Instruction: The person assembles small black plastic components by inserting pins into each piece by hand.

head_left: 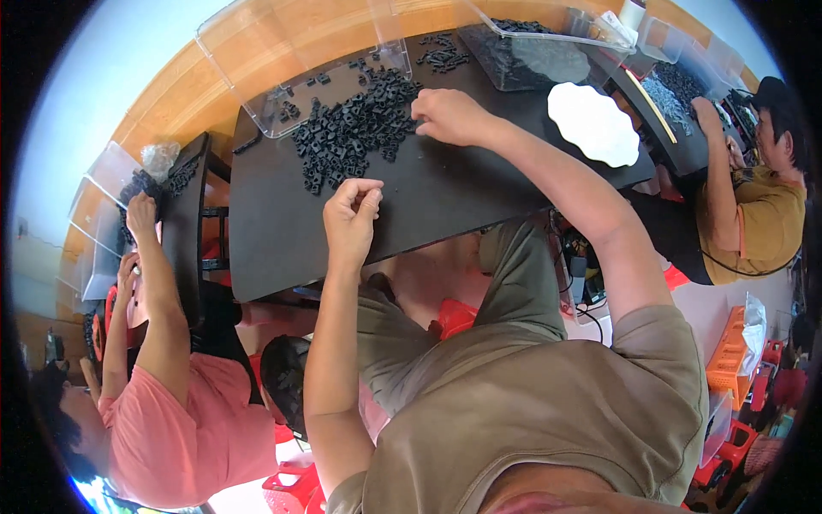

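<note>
A heap of small black plastic parts (pixel 355 128) lies spread on the dark table (pixel 282 231) in front of me. My left hand (pixel 351 218) is held just off the heap's near side, thumb pressed against curled fingers; anything pinched there is too small to make out. At the heap's right edge is my right hand (pixel 452 117), its fingers bent down toward the tabletop and closed. Whatever sits between those fingertips is hidden. Part of the heap reaches to a clear plastic bin (pixel 244 86) at the back left.
Beyond my right hand are a smaller group of black parts (pixel 443 56) and another clear bin (pixel 514 73). A white scalloped sheet (pixel 592 124) lies at the right. Co-workers in a pink shirt (pixel 188 420) and a mustard shirt (pixel 753 210) sit at either side, handling parts.
</note>
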Tool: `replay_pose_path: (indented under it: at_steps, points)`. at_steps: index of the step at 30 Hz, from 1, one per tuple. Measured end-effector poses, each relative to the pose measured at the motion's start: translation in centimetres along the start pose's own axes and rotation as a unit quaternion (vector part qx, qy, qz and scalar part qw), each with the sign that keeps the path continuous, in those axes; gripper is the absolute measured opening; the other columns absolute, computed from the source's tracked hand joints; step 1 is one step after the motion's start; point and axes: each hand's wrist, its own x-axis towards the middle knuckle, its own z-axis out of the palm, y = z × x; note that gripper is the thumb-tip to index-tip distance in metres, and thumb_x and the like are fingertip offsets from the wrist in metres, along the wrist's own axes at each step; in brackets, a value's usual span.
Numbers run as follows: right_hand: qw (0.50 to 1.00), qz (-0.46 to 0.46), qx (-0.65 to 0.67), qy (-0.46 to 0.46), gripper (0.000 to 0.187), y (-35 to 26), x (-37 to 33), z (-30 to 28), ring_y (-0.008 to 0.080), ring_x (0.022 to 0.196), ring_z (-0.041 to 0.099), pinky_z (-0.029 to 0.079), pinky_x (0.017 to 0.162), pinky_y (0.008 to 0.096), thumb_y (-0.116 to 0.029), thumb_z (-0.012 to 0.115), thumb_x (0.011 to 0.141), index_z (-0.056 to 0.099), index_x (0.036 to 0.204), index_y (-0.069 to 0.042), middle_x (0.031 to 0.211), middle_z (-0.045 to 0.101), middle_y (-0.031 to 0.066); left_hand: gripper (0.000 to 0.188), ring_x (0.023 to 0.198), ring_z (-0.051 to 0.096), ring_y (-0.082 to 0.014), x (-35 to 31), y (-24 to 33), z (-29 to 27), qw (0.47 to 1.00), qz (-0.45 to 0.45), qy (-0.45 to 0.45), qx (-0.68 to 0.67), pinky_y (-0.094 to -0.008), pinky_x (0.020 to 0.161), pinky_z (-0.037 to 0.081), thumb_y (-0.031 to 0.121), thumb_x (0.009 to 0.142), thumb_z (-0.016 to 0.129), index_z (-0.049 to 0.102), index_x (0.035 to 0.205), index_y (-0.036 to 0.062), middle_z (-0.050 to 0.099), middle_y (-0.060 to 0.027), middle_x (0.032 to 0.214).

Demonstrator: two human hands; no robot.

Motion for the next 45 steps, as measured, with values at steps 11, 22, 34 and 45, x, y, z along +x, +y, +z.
replay_pose_path:
  at_steps: [11,22,34,45]
  points:
    - [1.000,0.020,0.006,0.001,0.016,-0.3,0.3,2.3,0.0337,0.084,0.058,0.047,0.071,0.0418,-0.012,0.065,0.072,0.059,0.082,-0.001,0.088,0.058,0.0146,0.008,0.061,0.050,-0.0059,0.2,-0.3,0.0,1.000,0.015,0.001,0.010,-0.0197,0.054,0.043,0.002,0.082,0.057,0.062,0.087,0.0006,0.056,0.0000,0.074]
    - [0.997,0.019,0.068,0.043,0.014,-1.0,-2.2,1.2,0.0318,0.085,0.058,0.046,0.072,0.0414,-0.010,0.062,0.072,0.059,0.084,-0.003,0.090,0.058,0.0122,0.007,0.058,0.049,-0.0055,1.3,0.0,0.9,0.999,-0.035,0.033,-0.011,-0.0206,0.052,0.043,0.004,0.081,0.058,0.063,0.086,0.0017,0.057,0.0015,0.069]
    - [0.996,0.080,-0.009,0.050,0.018,2.6,-1.6,-1.6,0.0300,0.087,0.058,0.047,0.074,0.0407,-0.017,0.064,0.074,0.062,0.088,-0.006,0.091,0.060,0.0110,0.005,0.058,0.050,-0.0063,1.2,-0.1,1.7,0.997,-0.016,0.063,0.047,-0.0220,0.053,0.042,0.004,0.079,0.059,0.063,0.083,0.0020,0.057,0.0000,0.067]
    - [0.993,-0.011,-0.117,-0.024,0.015,1.1,3.6,1.5,0.0304,0.085,0.060,0.048,0.070,0.0416,-0.016,0.067,0.071,0.062,0.081,-0.007,0.087,0.059,0.0117,0.005,0.063,0.054,-0.0105,1.2,-0.8,1.7,0.996,0.019,0.063,0.067,-0.0244,0.061,0.044,0.003,0.078,0.060,0.062,0.082,0.0004,0.059,-0.0045,0.073]
